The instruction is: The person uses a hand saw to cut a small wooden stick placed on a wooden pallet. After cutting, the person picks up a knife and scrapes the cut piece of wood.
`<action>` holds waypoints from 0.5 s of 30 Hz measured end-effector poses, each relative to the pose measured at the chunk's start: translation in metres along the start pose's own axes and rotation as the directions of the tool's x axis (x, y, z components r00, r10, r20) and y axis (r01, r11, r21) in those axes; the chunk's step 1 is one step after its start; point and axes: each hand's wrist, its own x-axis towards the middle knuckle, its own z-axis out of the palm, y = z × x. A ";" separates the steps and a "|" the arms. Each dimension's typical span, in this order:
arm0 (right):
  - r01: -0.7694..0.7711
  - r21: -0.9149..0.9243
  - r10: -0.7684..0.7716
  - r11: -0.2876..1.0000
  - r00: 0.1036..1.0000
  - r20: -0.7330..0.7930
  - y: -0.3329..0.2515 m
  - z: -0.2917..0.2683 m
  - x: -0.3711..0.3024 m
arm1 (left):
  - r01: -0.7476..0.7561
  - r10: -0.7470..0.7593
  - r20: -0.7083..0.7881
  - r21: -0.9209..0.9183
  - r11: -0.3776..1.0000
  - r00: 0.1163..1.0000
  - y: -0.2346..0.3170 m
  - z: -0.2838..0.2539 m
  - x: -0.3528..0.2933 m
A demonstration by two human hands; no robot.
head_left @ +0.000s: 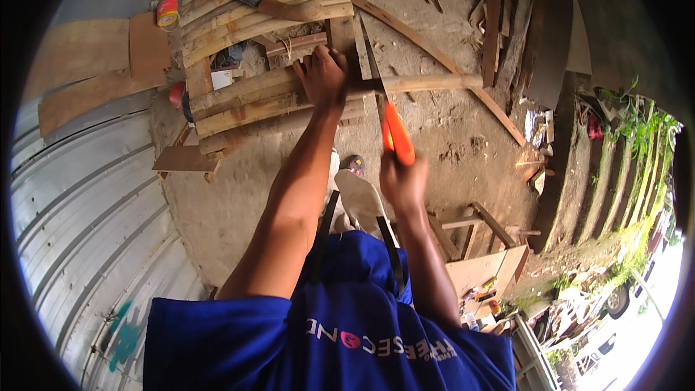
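My right hand [405,181] is wrapped round the orange handle of a handsaw [399,134]. Its narrow blade points away from me, over a bamboo pole [441,82] just past the right edge of a slatted bamboo bench [275,112]. Left of the blade, my left hand [322,76] bears down on the pole with its fingers curled over it. That pole lies across the bench, its free end sticking out to the right. At the bench's far side rests a large knife [260,3] with a dark blade and wooden handle.
A long wooden strip [434,58] slants over the dirt floor at the right. Old boards [507,29] lean farther right. A red and yellow can [167,13] stands left of the bench, near corrugated metal sheeting [87,246]. A wooden frame [478,235] is near my right elbow.
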 end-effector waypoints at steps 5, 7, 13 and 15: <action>0.133 0.179 -0.117 0.975 0.988 -0.097 0.103 0.054 0.037 | -0.005 0.007 0.025 -0.074 0.997 1.000 -0.002 0.001 -0.003; 0.071 0.298 -0.064 0.952 0.997 -0.033 0.130 0.066 0.028 | -0.038 0.038 -0.015 -0.025 0.999 0.999 -0.004 0.002 -0.006; 0.091 0.397 -0.066 0.913 0.995 -0.076 0.130 0.076 -0.014 | -0.076 0.084 -0.129 0.064 0.995 0.988 -0.004 0.003 -0.005; 0.139 0.119 -0.126 0.983 0.986 -0.106 0.125 0.059 -0.049 | -0.050 0.053 -0.102 0.033 0.998 0.993 -0.001 0.002 -0.004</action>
